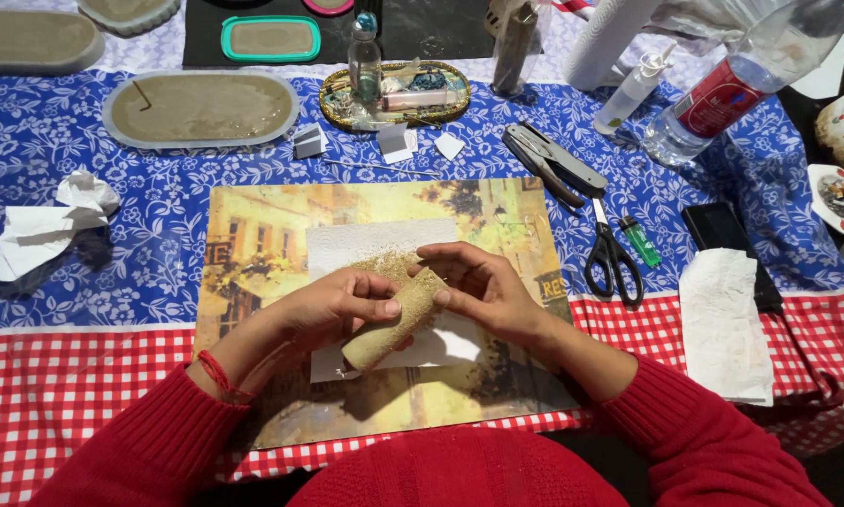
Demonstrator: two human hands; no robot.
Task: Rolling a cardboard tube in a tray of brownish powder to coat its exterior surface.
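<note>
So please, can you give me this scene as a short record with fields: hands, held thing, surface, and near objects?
left hand: left hand holds the tan roll from below and the side
right hand: right hand pinches the roll's upper end with its fingertips
held thing: tan gritty roll, tilted, above a white sheet
surface: picture placemat on a blue floral and red checked tablecloth
near objects: scissors, green lighter, crumpled tissue, oval tray

A clear plastic bottle (722,84) with a red wraparound label (720,98) is lying tilted far beyond the right hand (478,286). A dark phone (722,239), screen blank, is lying flat well to its right, partly under a white tissue.
</note>
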